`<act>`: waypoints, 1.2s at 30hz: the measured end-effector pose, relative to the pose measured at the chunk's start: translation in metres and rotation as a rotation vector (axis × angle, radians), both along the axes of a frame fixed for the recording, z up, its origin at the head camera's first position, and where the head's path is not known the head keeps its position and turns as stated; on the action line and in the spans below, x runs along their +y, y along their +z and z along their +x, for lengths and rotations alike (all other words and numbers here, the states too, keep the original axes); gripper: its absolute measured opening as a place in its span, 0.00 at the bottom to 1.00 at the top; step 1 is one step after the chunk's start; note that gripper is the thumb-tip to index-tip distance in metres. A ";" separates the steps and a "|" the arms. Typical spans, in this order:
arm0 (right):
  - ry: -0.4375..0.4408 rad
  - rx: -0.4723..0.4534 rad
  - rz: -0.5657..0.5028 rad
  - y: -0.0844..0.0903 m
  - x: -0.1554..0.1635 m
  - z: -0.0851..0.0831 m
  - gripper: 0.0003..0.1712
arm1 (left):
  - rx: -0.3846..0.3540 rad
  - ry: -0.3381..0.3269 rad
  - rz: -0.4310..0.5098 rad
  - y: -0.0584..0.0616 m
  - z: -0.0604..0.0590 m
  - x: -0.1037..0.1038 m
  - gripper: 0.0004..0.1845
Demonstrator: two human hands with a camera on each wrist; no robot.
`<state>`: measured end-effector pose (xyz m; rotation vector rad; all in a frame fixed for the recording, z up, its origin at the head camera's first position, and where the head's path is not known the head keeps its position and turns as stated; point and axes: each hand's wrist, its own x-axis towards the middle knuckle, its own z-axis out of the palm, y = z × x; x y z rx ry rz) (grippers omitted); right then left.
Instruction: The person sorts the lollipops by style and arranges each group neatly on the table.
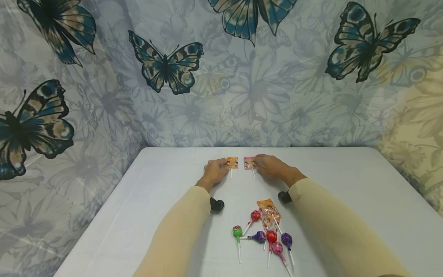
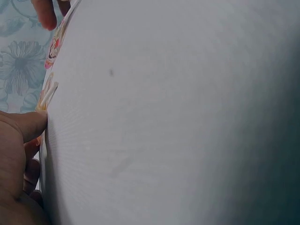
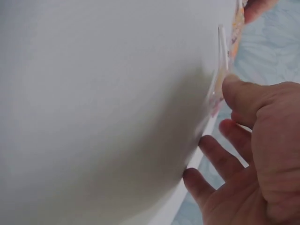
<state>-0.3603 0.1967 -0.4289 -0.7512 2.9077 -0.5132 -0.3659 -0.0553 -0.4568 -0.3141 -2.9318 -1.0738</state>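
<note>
- Head view: the left grip point(image 1: 215, 172) pinches the near edge of an orange flat lollipop point(image 1: 232, 163), which sits just right of that grip with its white stick pointing back toward the person.
- The right grip point(image 1: 271, 166) touches a pink flat lollipop point(image 1: 249, 163), just left of it; I cannot tell whether it is pinched or only pressed.
- Both wrapped pieces lie side by side between the two grips, a small gap apart, near the far edge of the white tabletop point(image 1: 166, 231).
- Right wrist view: the thumb rests on the pink wrapper beside its stick, and the other fingers are spread, with two fingertips at the tabletop.
- On the person's side of the right grip, well apart from it, lie overlapping flat wrapped lollipops point(image 1: 265, 204), orange and red.
- Around those, farther from both grips, are round lollipops: an upper red one point(image 1: 255, 216), a green one point(image 1: 237, 231), a left purple one point(image 1: 257, 237), a lower red one point(image 1: 271, 236), a pink round one point(image 1: 277, 248) and a right purple one point(image 1: 287, 239).
- Behind each grip come a black wrist device point(image 1: 217, 205) and a cream sleeve point(image 1: 183, 227).
- Beyond both grips hangs a butterfly-print backdrop point(image 1: 256, 104).
</note>
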 end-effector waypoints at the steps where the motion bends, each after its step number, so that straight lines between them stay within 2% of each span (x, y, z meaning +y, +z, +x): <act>1: 0.007 0.011 -0.011 0.000 0.002 0.002 0.29 | 0.002 0.001 0.000 0.000 0.000 0.000 0.22; 4: 0.017 0.030 -0.051 -0.001 0.009 0.008 0.29 | -0.004 0.004 -0.010 0.001 0.000 0.001 0.22; 16: -0.012 0.015 -0.208 0.000 0.026 0.039 0.34 | -0.015 -0.002 -0.004 0.000 0.001 0.002 0.22; 36: 0.042 0.047 -0.335 0.006 0.040 0.092 0.39 | -0.011 -0.006 0.002 0.001 0.000 -0.001 0.23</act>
